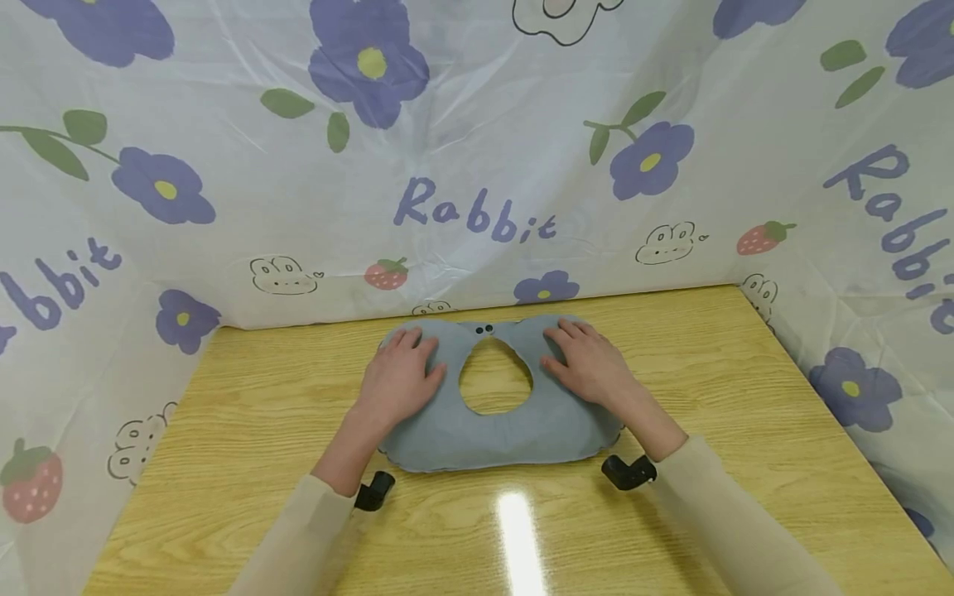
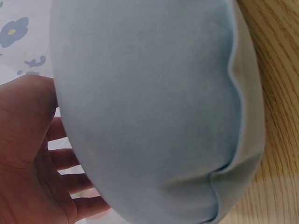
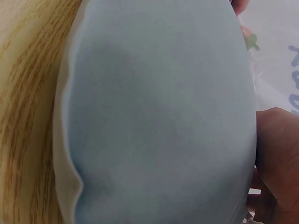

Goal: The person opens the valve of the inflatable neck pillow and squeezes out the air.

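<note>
A puffy grey-blue U-shaped neck pillow lies on the wooden table, its two ends meeting at the far side around a teardrop-shaped opening. Two small dark snap buttons show where the ends meet. My left hand rests on the pillow's left arm with fingers spread. On the right arm, my right hand lies likewise, palm down. Both wrist views are mostly filled by the pillow's rounded side and its puckered seam; the fingertips there are hidden behind it.
Wood-grain table surrounds the pillow, with a bright light reflection in front. A white cloth printed with purple flowers, strawberries and rabbits stands behind and at both sides. Black wrist devices sit beneath the forearms.
</note>
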Demonstrator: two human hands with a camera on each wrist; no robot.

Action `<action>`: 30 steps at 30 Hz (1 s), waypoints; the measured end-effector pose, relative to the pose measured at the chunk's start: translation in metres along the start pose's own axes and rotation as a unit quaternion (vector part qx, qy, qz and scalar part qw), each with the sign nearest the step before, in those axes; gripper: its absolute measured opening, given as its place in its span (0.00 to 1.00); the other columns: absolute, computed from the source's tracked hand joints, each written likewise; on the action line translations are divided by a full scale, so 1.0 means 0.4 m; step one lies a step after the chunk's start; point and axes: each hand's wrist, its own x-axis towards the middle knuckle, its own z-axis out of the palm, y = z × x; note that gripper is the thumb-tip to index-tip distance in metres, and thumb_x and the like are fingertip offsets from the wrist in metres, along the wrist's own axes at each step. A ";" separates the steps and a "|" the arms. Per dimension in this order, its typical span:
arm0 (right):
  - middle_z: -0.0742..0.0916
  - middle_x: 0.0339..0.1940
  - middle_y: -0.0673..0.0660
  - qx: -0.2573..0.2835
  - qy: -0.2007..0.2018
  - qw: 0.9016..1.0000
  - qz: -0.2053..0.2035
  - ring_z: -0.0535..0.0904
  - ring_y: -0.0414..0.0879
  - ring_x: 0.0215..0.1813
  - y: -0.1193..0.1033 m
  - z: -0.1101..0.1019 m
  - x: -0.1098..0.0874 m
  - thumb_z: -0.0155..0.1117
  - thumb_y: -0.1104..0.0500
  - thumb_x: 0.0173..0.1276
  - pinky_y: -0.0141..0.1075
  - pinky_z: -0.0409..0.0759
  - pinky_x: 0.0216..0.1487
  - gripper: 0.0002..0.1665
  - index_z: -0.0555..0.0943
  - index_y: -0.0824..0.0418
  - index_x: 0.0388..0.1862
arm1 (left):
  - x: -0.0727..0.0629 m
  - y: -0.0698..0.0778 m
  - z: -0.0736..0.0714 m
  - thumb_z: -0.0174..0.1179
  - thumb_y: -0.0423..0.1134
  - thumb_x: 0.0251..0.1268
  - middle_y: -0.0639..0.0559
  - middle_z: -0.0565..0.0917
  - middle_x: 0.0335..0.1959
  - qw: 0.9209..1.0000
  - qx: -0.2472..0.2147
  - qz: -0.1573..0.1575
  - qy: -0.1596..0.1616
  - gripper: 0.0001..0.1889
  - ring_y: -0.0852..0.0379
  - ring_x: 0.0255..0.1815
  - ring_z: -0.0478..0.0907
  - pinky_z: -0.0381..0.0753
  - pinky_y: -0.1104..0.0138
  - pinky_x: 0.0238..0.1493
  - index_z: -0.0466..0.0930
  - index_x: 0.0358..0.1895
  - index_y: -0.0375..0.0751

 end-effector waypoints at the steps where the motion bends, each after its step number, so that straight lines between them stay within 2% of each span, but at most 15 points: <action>1: 0.73 0.74 0.70 0.001 0.000 1.000 0.000 0.65 0.67 0.75 0.000 0.000 0.000 0.62 0.48 0.77 0.58 0.65 0.73 0.33 0.74 0.65 0.73 | -0.001 0.000 -0.002 0.60 0.47 0.76 0.31 0.72 0.71 1.000 0.000 0.000 0.000 0.25 0.30 0.74 0.64 0.66 0.41 0.70 0.78 0.67 0.35; 12: 0.72 0.75 0.69 0.025 0.019 0.999 0.005 0.66 0.67 0.75 -0.006 -0.024 -0.013 0.62 0.48 0.77 0.60 0.66 0.72 0.35 0.71 0.64 0.75 | -0.025 0.004 -0.039 0.60 0.46 0.75 0.30 0.70 0.72 1.000 -0.011 -0.007 0.000 0.26 0.30 0.75 0.62 0.66 0.41 0.71 0.77 0.68 0.34; 20: 0.72 0.75 0.70 0.029 0.036 0.999 -0.001 0.67 0.67 0.74 -0.006 -0.039 -0.041 0.60 0.48 0.79 0.61 0.68 0.70 0.35 0.69 0.64 0.77 | -0.052 0.016 -0.060 0.61 0.46 0.74 0.29 0.71 0.71 1.000 -0.015 0.007 0.014 0.26 0.30 0.75 0.62 0.66 0.43 0.72 0.78 0.67 0.33; 30: 0.71 0.75 0.70 0.028 0.028 0.999 -0.004 0.65 0.68 0.75 -0.008 -0.028 -0.067 0.61 0.48 0.78 0.62 0.68 0.70 0.34 0.70 0.65 0.75 | -0.078 0.027 -0.050 0.62 0.46 0.73 0.29 0.71 0.71 0.999 -0.020 0.016 0.024 0.26 0.27 0.74 0.62 0.65 0.42 0.72 0.78 0.67 0.34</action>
